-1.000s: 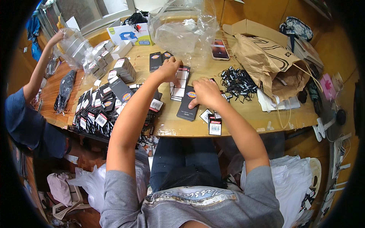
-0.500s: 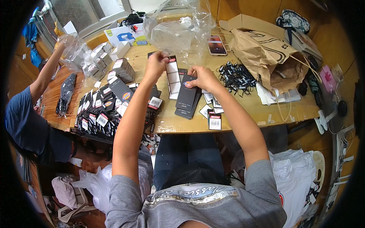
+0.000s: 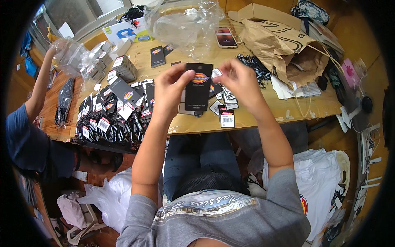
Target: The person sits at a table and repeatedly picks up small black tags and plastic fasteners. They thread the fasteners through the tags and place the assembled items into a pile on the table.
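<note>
My left hand (image 3: 170,88) pinches a black hang tag (image 3: 198,92) by its left edge, thumb on top, with the oval logo facing up. Close beside it, my right hand (image 3: 240,82) is closed at the fingertips on a small white label (image 3: 216,73) next to the tag's upper right edge. Whether the label touches the tag I cannot tell. Other black tags lie partly hidden beneath. Several small white tags (image 3: 226,100) are scattered below my right hand, and a black-and-white barcode tag (image 3: 227,119) lies near the table's front edge.
A heap of strung black tags (image 3: 109,119) covers the table's left front, with a stack of small tags (image 3: 124,68) behind it. Black tags (image 3: 157,56), a clear plastic bag (image 3: 185,29), a phone (image 3: 226,37) and a paper bag (image 3: 284,53) stand farther back. A co-worker's arm (image 3: 41,82) reaches in at left.
The tag in my left hand showed its white side before and now shows its black face, nearer me. My right hand has left the black tags and holds a small white label.
</note>
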### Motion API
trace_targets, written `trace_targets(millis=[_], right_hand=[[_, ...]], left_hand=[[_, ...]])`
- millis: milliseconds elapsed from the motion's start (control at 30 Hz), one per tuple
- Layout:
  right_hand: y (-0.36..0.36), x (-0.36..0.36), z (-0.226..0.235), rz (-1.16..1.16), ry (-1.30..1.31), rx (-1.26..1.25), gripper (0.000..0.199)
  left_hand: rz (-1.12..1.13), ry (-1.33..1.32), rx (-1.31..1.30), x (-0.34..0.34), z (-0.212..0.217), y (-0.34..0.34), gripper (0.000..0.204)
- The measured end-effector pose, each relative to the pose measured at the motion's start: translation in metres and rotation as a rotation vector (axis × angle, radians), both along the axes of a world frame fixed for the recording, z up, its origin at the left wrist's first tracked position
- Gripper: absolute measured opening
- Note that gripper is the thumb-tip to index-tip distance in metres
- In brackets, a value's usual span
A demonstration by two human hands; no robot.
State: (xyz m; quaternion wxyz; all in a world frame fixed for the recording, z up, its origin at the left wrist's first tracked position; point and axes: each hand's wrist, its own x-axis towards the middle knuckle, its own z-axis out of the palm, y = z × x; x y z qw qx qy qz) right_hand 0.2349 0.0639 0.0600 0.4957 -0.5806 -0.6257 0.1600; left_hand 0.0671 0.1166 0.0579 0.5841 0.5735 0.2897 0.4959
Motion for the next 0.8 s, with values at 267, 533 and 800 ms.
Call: trace_targets(millis=[267,533,800], right_hand=[[-0.051,0.009,-0.051,0.062,-0.472,-0.210,0.036],[-0.008,0.005,-0.055,0.042,-0.208,-0.348,0.026],[-0.012,-0.011,-0.032,0.231,0.456,-0.060,0.012]], left_hand=[[0.025,-0.228,-0.117,-0.016,-0.009,-0.010,0.021],[0.063,-0.317,-0.223,-0.019,-0.013,-0.014,0.013],[0.076,0.162,0.182,-0.005,-0.025,-0.028,0.013]])
